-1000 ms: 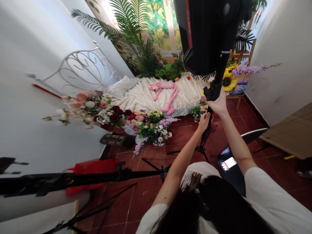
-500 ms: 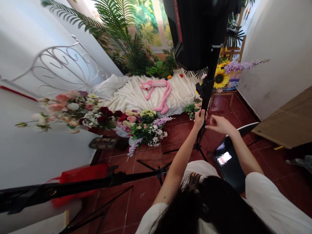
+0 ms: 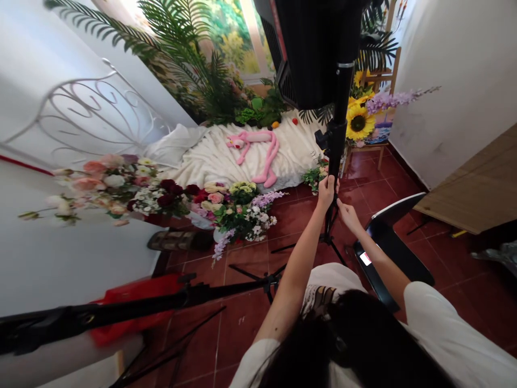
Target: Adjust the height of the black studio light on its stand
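- Left hand (image 3: 327, 192) is closed around the black pole (image 3: 334, 156) of a light stand.
- Right hand (image 3: 348, 215) is half open, with bent fingers, just below the left hand. It is very near the pole, but it is hard to tell if it touches.
- Black lamp (image 3: 319, 48) sits high on the pole, at 12 o'clock from the hands. A hard push or pull could make the top-heavy stand tip.
- If it tips toward 10 o'clock, it could land on the flowers (image 3: 242, 213) or the pink toy (image 3: 254, 148) on the white cloth (image 3: 293, 148).
- Thin stand legs (image 3: 333, 245) spread out at 6 o'clock from the hands. A foot could catch them.
- Phone (image 3: 365, 258) lies on a black chair (image 3: 393, 258) at 5 o'clock, so an elbow could knock it.
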A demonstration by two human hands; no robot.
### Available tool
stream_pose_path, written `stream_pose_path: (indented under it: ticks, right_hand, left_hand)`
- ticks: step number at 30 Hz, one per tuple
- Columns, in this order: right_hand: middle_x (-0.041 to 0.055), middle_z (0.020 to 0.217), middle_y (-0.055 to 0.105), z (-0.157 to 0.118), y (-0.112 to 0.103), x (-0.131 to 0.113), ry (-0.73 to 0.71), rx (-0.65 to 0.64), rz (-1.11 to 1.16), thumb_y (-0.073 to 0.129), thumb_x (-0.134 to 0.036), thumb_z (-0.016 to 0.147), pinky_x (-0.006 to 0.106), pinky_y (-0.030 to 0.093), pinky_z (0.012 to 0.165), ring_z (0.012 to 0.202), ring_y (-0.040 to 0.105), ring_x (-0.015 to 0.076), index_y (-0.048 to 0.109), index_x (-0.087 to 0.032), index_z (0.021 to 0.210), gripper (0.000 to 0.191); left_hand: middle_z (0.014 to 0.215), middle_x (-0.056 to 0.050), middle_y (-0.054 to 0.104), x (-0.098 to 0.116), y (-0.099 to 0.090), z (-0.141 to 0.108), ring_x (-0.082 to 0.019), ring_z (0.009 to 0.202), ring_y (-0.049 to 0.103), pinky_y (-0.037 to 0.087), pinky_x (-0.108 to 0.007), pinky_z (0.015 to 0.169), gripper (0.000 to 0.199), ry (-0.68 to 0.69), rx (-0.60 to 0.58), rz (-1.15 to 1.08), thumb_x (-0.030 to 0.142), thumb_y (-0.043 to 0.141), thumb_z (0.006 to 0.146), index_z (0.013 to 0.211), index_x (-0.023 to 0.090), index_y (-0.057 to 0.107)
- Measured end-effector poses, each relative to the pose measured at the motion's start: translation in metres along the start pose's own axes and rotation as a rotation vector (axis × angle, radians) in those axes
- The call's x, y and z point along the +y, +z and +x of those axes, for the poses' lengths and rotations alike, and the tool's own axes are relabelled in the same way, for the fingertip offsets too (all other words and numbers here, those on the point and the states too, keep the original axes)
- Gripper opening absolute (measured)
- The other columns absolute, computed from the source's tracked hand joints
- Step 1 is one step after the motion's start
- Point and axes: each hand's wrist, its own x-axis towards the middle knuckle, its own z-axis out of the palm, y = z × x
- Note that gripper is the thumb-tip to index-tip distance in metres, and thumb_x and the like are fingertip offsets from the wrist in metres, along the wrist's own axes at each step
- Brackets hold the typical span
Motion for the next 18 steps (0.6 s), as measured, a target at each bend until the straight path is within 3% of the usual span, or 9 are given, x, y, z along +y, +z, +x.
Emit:
stream_pose_path:
  ticks: [4, 9, 13, 18]
  right_hand:
    - [-0.0077, 0.05, 0.02, -0.004, 0.017, -0.001, 0.305, -0.131, 0.595, 0.049, -0.062, 0.105, 0.027, 0.014, 0.042, 0.047, 0.011, 0.0111, 0.021, -0.028, 0.059, 0.065]
    - [-0.0067, 0.053, 0.018, -0.011, 0.026, -0.008, 0.367, -0.215, 1.199, 0.036, -0.031, 0.113, 0.02, 0.024, 0.041, 0.048, 0.014, 0.0129, 0.013, -0.024, 0.068, 0.051]
    - [-0.0071, 0.055, 0.019, -0.015, 0.016, -0.013, 0.415, -0.291, 1.154, 0.043, -0.034, 0.111, 0.02, 0.024, 0.042, 0.048, 0.015, 0.0125, 0.013, -0.024, 0.069, 0.053]
    - [-0.0093, 0.053, 0.023, -0.016, 0.003, -0.019, 0.428, -0.318, 0.723, 0.059, -0.069, 0.097, 0.022, 0.017, 0.039, 0.048, 0.014, 0.0099, 0.023, -0.027, 0.066, 0.063]
  left_hand:
    - [0.048, 0.003, 0.048, -0.001, 0.0, 0.001, -0.008, 0.043, 0.043, 0.034, -0.026, 0.047, 0.078, -0.01, 0.008, -0.019, 0.095, 0.053, 0.081, 0.063, 0.019, 0.057]
    - [0.049, 0.003, 0.049, 0.0, 0.0, 0.001, -0.008, 0.043, 0.044, 0.035, -0.025, 0.047, 0.078, -0.022, 0.013, -0.02, 0.094, 0.054, 0.081, 0.064, 0.018, 0.058]
    - [0.048, 0.003, 0.05, 0.001, 0.0, 0.001, -0.007, 0.043, 0.043, 0.034, -0.025, 0.046, 0.081, -0.001, -0.01, -0.02, 0.098, 0.053, 0.077, 0.062, 0.019, 0.056]
    - [0.048, 0.003, 0.049, 0.005, 0.001, 0.002, -0.008, 0.044, 0.044, 0.037, -0.026, 0.048, 0.083, -0.018, -0.01, 0.015, 0.101, 0.049, 0.074, 0.06, 0.02, 0.055]
